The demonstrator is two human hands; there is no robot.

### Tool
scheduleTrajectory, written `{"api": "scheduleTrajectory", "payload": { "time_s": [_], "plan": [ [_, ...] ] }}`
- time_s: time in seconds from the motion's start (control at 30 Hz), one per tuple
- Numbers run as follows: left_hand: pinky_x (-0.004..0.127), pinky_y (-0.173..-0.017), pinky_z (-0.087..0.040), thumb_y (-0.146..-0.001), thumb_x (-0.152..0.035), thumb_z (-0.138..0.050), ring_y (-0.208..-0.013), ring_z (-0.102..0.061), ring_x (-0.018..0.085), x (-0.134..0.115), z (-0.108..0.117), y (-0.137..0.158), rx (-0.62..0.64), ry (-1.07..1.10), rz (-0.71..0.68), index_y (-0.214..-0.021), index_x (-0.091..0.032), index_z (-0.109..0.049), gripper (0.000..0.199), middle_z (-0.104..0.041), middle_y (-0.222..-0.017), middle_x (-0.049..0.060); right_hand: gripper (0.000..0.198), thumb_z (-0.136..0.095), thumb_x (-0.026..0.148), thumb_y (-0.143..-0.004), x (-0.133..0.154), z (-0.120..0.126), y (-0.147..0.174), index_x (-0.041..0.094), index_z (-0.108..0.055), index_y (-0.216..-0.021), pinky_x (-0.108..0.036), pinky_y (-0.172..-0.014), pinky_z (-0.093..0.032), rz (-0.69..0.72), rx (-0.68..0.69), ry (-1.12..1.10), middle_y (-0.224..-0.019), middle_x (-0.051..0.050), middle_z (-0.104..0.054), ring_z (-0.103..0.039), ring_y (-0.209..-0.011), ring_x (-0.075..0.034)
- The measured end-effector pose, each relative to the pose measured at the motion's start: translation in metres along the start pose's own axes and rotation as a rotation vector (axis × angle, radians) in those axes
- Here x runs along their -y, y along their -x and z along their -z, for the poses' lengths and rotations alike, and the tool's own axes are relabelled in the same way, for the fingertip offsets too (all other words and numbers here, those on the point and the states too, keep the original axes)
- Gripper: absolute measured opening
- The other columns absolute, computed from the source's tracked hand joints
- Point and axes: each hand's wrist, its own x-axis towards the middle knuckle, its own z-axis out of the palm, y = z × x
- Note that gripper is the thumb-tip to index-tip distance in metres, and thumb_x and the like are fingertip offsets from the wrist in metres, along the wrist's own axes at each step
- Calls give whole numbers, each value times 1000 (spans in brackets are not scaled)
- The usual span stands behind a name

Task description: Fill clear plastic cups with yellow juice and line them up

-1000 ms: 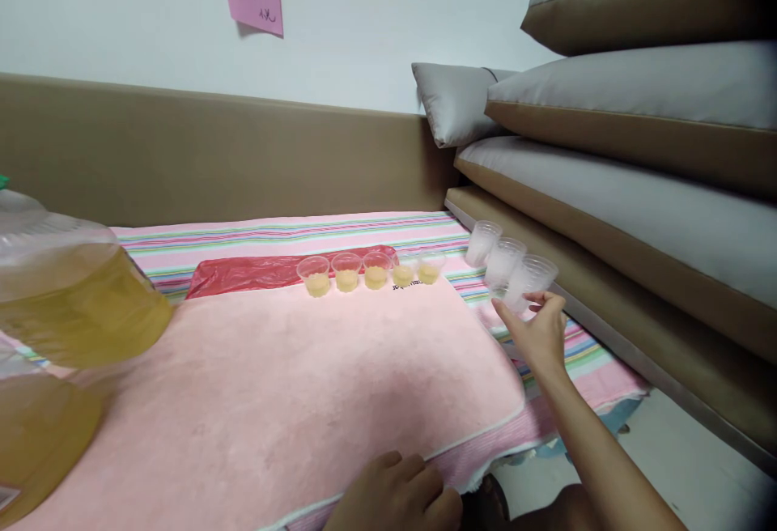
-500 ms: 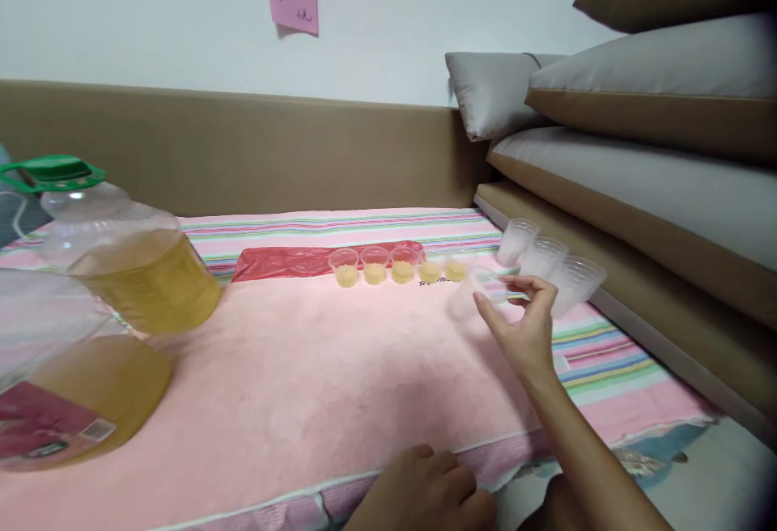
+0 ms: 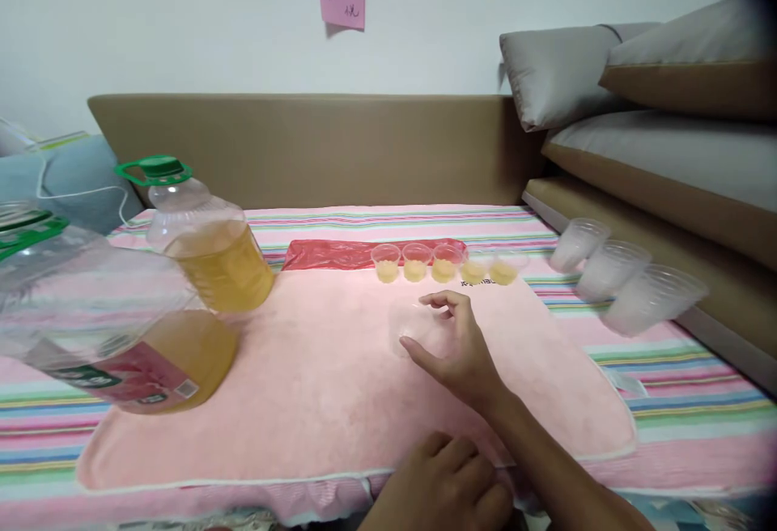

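1. The pink towel (image 3: 303, 401) covers the middle of the striped sheet (image 3: 680, 389), its long side running left to right.
2. The near oil jug (image 3: 115, 329) at far left leans over, its green cap (image 3: 27, 227) pointing left and away; yellow oil fills only its lower part.
3. The far oil jug (image 3: 210, 244) just behind it stands upright with a green cap and is about half full of the same yellow liquid.
4. A stack of empty cups (image 3: 619, 280) lies on its side at the right, long axis running from near right to far left, open mouths facing near right.
5. The right hand (image 3: 455, 349) rests on the towel's middle, thumb and fingers curved around a clear empty cup (image 3: 413, 324), which is blurred; it seems to stand upright with its mouth up, just left of the palm.
6. The left hand (image 3: 443, 486) sits at the towel's near edge, fingers curled loosely inward, holding nothing visible.
7. Five small filled cups (image 3: 446, 264) stand upright in a left-to-right row along the towel's far edge, each holding a little yellow liquid, in front of a red plastic bag (image 3: 328, 254).
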Motion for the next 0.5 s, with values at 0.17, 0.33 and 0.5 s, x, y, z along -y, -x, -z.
{"api": "scheduleTrajectory", "payload": {
  "time_s": [0.17,0.33,0.5],
  "plan": [
    [30,-65,-42,-98,-26,-67,-70,-56,14,-1,4,15,-88,-44,29,-82,-18,-57,20,-59,-73,-4,55,-81,44,-87,-10,1,3,26,-49,-127,-46,-98,-45,-14,32,-2,-124,-7,-54,-53,-116,-28],
    [28,-66,-44,-97,-27,-69,-69,-56,14,-4,8,24,-77,-44,1,-82,-20,-55,21,-58,-75,-6,58,-82,48,-87,-13,1,6,25,-49,-129,-48,-100,-45,-26,73,26,-126,-8,-54,-53,-117,-29],
    [27,-66,-44,-96,-31,-71,-68,-55,13,-3,11,24,-22,-13,-11,-84,-21,-54,23,-57,-73,-7,59,-81,48,-86,-16,-1,10,26,-48,-130,-49,-100,-46,-40,108,31,-127,-9,-54,-53,-116,-29]
  ]
}}
